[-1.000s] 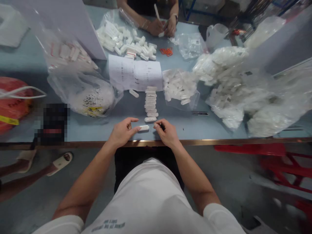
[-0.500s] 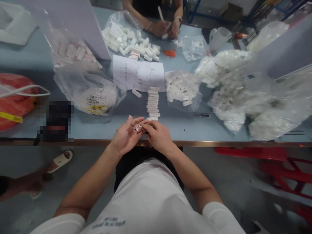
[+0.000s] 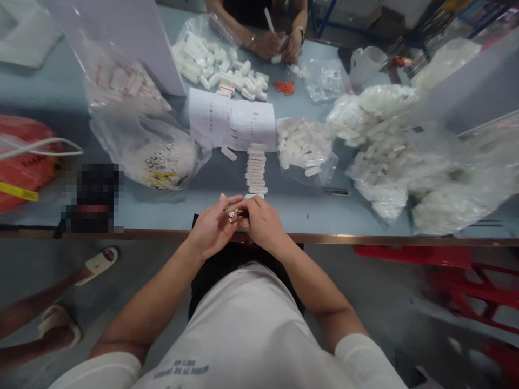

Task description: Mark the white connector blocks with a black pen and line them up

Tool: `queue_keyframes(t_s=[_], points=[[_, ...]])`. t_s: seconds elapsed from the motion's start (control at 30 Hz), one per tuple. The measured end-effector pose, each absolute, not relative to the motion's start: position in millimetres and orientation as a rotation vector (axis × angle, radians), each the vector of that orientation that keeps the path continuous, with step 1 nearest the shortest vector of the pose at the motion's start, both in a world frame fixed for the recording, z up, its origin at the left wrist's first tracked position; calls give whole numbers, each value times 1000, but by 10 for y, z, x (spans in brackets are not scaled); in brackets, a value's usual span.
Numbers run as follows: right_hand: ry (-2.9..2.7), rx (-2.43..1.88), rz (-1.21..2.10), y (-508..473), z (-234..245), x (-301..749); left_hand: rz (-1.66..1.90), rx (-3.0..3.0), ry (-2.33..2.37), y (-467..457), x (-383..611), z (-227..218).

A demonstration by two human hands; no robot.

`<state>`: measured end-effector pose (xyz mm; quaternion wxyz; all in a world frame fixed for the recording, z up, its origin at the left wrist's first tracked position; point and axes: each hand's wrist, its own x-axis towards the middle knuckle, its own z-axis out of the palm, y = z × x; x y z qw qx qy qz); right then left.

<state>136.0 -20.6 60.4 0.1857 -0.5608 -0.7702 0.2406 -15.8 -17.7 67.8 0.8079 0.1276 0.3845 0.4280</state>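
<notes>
Palm up and cupped, my left hand (image 3: 213, 227) holds several small white pieces (image 3: 233, 215) with dark marks on them. My right hand (image 3: 263, 220) is closed, its fingers pinching a dark slim tool (image 3: 242, 214) whose tip reaches to the pieces. The grip hides most of that tool, so its kind does not show. Just beyond my hands, a column of white oblong plastic parts (image 3: 255, 168) runs away from me. A single white part (image 3: 228, 154) lies left of the column. Behind them rests a printed sheet (image 3: 233, 119).
Left stands a clear bag of small black-and-white pieces (image 3: 162, 162). Bags of white parts (image 3: 304, 143) sit at the right, near a slim metal tool (image 3: 336, 192). Across the table, a co-worker's hands (image 3: 279, 47) work beside a white pile (image 3: 227, 73) and orange pieces (image 3: 285, 87). Red stools (image 3: 413, 255) stand lower right.
My right hand has shifted slightly, and its dark tool now shows more plainly at the white pieces. At lower left, another person's feet have moved. The column of parts looks the same.
</notes>
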Motion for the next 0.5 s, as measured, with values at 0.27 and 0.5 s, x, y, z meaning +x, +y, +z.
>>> queue_keyframes(t_s=[0.27,0.5], points=[[-1766,-1609,872,-146,603,1616,987,538,1103,-109,-314,605],[-1621,-1674,907,-186,539,1734,612,1523,1650,-52,-517,413]])
